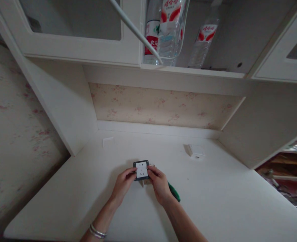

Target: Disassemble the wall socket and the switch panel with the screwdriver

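Observation:
Between my two hands is a wall socket [141, 169], a white face with slots set in a dark frame. My left hand [123, 184] pinches its left edge between thumb and fingers. At the opposite edge, my right hand [159, 183] grips it the same way. Partly hidden behind the socket and my right hand is a small pale object whose kind I cannot make out. A green handle [174, 192] sticks out from behind my right hand; the rest of that tool is covered.
A white box-like fitting [196, 151] sits on the white desk [62, 201] to the right. A thin white L-shaped piece [108, 139] is at the back left. Overhead, a cabinet shelf [214, 72] holds plastic bottles [170, 37], and a pale rod [135, 31] slants across it.

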A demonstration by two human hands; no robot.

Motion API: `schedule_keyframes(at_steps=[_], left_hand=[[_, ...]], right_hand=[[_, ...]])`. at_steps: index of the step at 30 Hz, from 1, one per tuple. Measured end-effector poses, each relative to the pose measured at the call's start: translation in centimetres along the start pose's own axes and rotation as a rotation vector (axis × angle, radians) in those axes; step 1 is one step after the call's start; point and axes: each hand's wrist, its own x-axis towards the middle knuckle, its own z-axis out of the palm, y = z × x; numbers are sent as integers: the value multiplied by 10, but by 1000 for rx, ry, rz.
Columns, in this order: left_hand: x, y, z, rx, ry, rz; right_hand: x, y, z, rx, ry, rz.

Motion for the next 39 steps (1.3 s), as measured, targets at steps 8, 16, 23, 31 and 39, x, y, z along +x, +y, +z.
schedule_keyframes(at_steps=[8,16,23,31,39], left_hand=[[6,-4,-1,73,80,133],[8,4,-3,119,237,224],[54,-2,-33,495,150,211],[156,-4,-81,897,162,178],[210,-11,-111,1179,191,198]], right_hand=[[-3,0,-1,26,-44,18],[-3,-1,-2,29,-97,53],[-11,-6,-3,49,-87,73],[-25,-22,-6,110,-102,158],[-33,-36,-19,122,-124,148]])
